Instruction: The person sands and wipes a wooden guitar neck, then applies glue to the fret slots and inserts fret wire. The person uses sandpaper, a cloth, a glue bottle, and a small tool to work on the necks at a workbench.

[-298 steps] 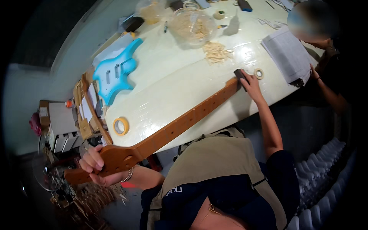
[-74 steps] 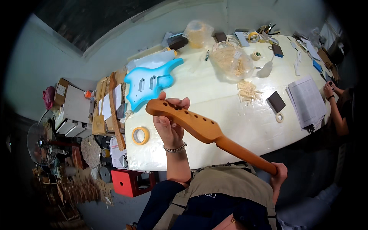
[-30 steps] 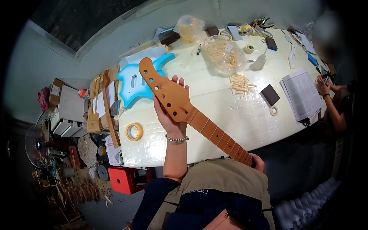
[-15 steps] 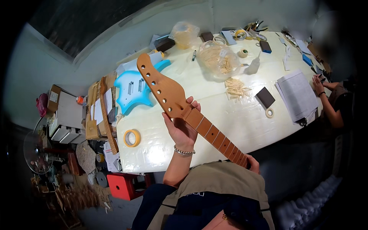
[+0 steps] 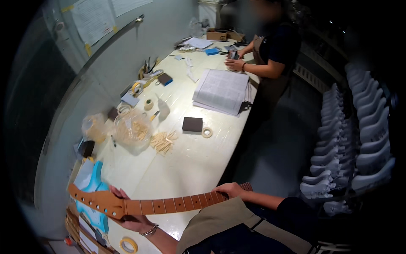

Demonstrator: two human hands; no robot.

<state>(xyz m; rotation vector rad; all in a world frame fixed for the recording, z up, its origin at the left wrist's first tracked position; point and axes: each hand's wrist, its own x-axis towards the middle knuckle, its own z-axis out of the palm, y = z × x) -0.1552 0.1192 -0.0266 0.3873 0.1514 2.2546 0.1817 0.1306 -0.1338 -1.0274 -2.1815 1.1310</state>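
Observation:
A brown wooden guitar neck lies nearly level across my front, frets facing up, its headstock toward the left. My left hand supports it from beneath where headstock and fretboard meet, thumb and fingers showing on either side. Farther right, my right hand wraps over the fretboard near the other end, which sticks out past it. Below and behind the headstock, partly covered by it, a light blue guitar body rests at the table's left end. A yellow tape roll lies near my left wrist.
On the table are loose wooden sticks, a plastic bag of sticks, a dark sanding block and stacked paper. A co-worker's hands work at the far end. White curved pieces stand in rows on the right.
My view has turned to the right, bringing the co-worker and the white rows into sight. The neck has swung from a steep slant to nearly level, still in both hands.

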